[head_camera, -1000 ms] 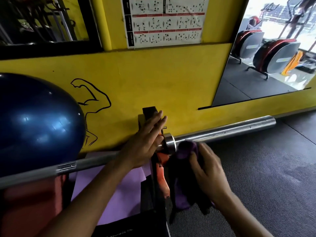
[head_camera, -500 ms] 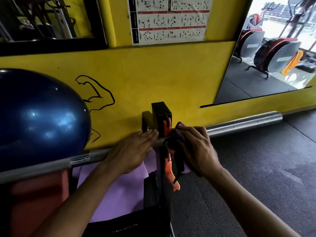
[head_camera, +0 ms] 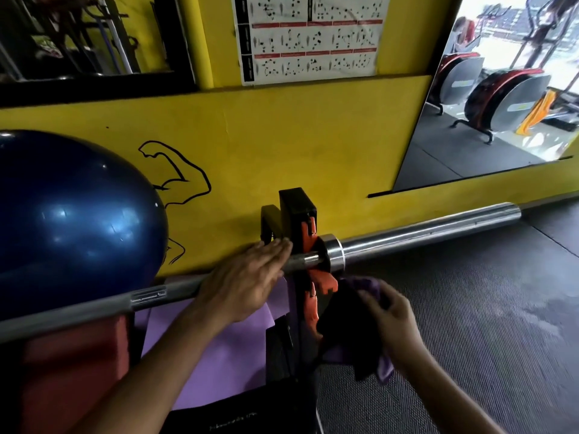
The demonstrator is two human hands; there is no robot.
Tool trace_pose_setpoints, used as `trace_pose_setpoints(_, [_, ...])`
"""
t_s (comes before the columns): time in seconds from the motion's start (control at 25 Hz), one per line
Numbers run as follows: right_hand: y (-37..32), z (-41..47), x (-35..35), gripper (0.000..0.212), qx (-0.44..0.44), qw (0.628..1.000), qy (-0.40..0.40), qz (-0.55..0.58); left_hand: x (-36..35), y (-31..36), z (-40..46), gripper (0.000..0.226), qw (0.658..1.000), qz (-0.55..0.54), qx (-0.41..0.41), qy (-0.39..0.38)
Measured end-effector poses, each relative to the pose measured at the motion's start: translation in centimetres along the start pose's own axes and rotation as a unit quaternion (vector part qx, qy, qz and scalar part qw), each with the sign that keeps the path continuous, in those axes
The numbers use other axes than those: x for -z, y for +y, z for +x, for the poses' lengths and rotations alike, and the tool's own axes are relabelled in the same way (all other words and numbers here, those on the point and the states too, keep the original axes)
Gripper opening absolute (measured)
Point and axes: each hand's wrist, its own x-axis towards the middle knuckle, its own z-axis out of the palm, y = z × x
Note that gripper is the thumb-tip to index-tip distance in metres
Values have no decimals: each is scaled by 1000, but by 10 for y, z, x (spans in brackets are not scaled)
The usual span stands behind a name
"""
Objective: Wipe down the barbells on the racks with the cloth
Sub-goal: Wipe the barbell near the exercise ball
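1. My left hand [head_camera: 242, 285] lies flat on the barbell [head_camera: 423, 234], fingers straight and together, palm pressing down on the shaft. Nothing is curled round the bar; the hand is released and only rests on it.
2. Just past my left fingertips the bar sits in the black rack upright [head_camera: 296, 211], which carries an orange hook [head_camera: 308, 242] where the shaft crosses it.
3. Beyond the upright, further from my left hand, the bar widens into a shiny collar [head_camera: 335, 253] and then the long chrome sleeve, which runs away to the right and ends above the dark rubber floor [head_camera: 470, 308].
4. My right hand [head_camera: 391, 317] is below the bar and apart from it, lower than the collar. Its fingers are curled round the cloth [head_camera: 351, 321], gripping it in a bunch.
5. The cloth is dark with purple showing at its top edge and at the corner hanging under my right wrist. It hangs beside the upright; I cannot tell whether it touches the rack.
6. Back along the bar from my left wrist, the shaft passes under a big blue exercise ball [head_camera: 75, 220].
7. Under my left forearm lies a purple mat [head_camera: 219, 349], with a red pad [head_camera: 75, 377] further left beneath the bar.
8. Ahead of both hands stands a yellow wall [head_camera: 297, 136] with a line drawing of a flexed arm [head_camera: 178, 180], an exercise chart [head_camera: 310, 36] above, and a mirror [head_camera: 488, 98] beyond my right hand.
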Motion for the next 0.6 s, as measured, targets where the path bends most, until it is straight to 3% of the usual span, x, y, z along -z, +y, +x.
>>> trace_pose_setpoints(0.04, [5,6,-2,19,-129,972,26,194,-1,0,1,54,1000,3,-4,2])
trace_pose_setpoints(0.08, [8,15,-4,21,-213,917,46,335,-2,-1,1,54,1000,6,-5,1])
trace_pose_setpoints(0.16, [12,46,-13,25,-249,853,66,454,-1,0,0,54,1000,1,0,-6])
trace_pose_setpoints(0.28, [-12,80,-38,46,-221,884,25,412,8,7,2,54,1000,17,16,8])
trace_pose_setpoints(0.4, [-18,99,-40,53,-112,930,-79,340,8,10,5,53,1000,5,14,12])
trace_pose_setpoints(0.52, [-5,106,-33,57,-117,943,-97,298,4,4,3,52,999,-10,38,-30])
trace_pose_setpoints(0.6, [13,107,-23,46,-158,950,-81,259,5,7,3,52,997,-17,53,-57])
